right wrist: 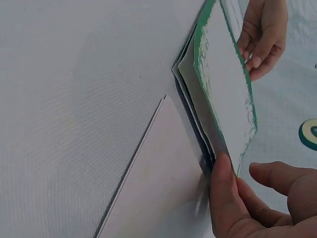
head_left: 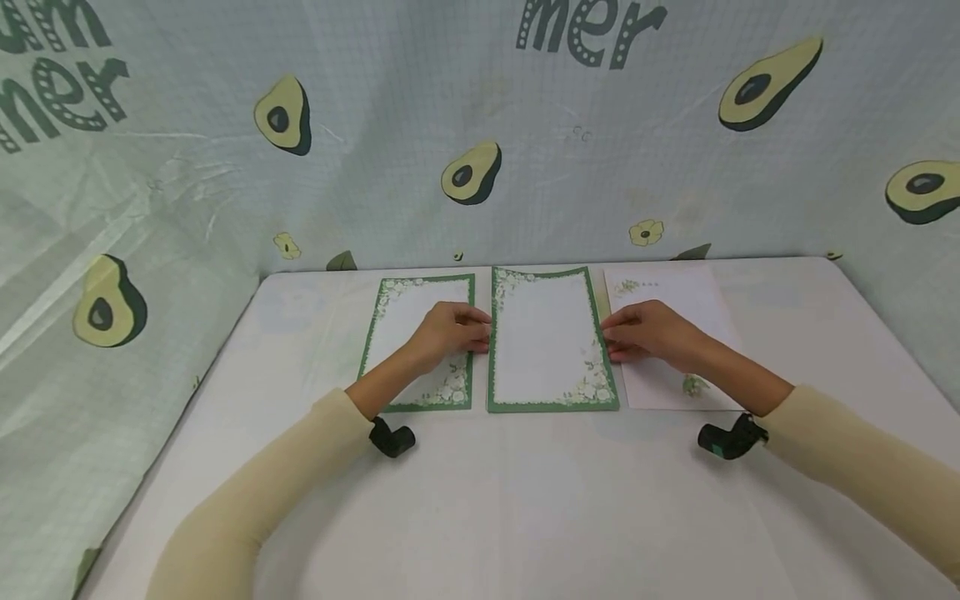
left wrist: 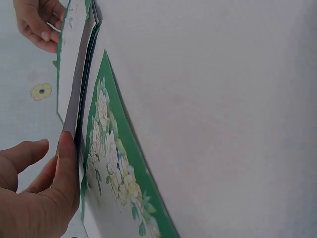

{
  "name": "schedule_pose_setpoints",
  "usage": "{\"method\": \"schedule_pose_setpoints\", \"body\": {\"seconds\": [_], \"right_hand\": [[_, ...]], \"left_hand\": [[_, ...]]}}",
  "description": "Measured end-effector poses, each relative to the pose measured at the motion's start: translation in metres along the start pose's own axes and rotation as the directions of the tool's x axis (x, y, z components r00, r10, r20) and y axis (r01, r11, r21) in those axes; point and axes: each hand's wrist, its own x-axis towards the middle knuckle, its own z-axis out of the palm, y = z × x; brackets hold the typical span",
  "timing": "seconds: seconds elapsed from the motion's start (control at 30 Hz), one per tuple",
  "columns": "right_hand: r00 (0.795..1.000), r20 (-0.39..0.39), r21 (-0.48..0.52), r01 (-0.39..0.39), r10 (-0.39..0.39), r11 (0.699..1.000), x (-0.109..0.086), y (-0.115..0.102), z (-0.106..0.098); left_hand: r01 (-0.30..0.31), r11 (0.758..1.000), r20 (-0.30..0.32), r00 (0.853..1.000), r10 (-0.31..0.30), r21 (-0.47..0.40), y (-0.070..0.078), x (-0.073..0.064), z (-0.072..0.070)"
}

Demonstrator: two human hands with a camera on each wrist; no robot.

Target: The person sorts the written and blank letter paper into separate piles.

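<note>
A stack of green-bordered stationery sheets (head_left: pixel 551 342), with white flowers in its corners, lies between both hands. My left hand (head_left: pixel 452 329) has its fingertips against the stack's left edge. On the opposite side, my right hand (head_left: pixel 651 335) touches the right edge with its fingers. Both wrist views show fingers (left wrist: pixel 67 163) along the layered edge, with one digit held away from it. In the right wrist view the stack's edges look slightly fanned above the fingers (right wrist: pixel 225 183). Another green-bordered sheet (head_left: pixel 412 342) lies under the left hand; a pale pink sheet (head_left: pixel 675 287) lies beneath the right.
The sheets lie in a row towards the back of a white-covered table (head_left: pixel 525 500). A pale curtain (head_left: pixel 390 100) printed with avocados hangs behind and along the sides. Dark wrist cameras (head_left: pixel 731 437) hang below both sleeves, close over the table.
</note>
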Motion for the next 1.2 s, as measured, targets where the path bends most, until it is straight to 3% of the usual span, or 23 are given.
{"method": "schedule_pose_setpoints", "body": {"seconds": [0.43,0.67,0.87,1.2], "right_hand": [[0.997,0.074,-0.054,0.031,-0.027,0.998,-0.009,-0.021,-0.003],[0.997,0.082,-0.079,0.020,-0.014,0.997,-0.014,-0.023,-0.007],[0.996,0.077,-0.065,0.057,-0.052,0.996,-0.012,-0.018,-0.008],[0.995,-0.068,-0.020,0.067,-0.068,0.998,0.001,0.000,0.003]], "left_hand": [[-0.036,0.995,-0.013,0.999,0.035,-0.094,-0.001,0.000,0.003],[-0.027,0.994,-0.017,1.000,0.025,-0.107,-0.001,0.003,0.010],[-0.002,0.994,-0.033,0.999,-0.001,-0.111,-0.003,0.004,0.011],[0.010,0.986,-0.067,0.997,-0.021,-0.164,-0.006,0.005,0.012]]}}
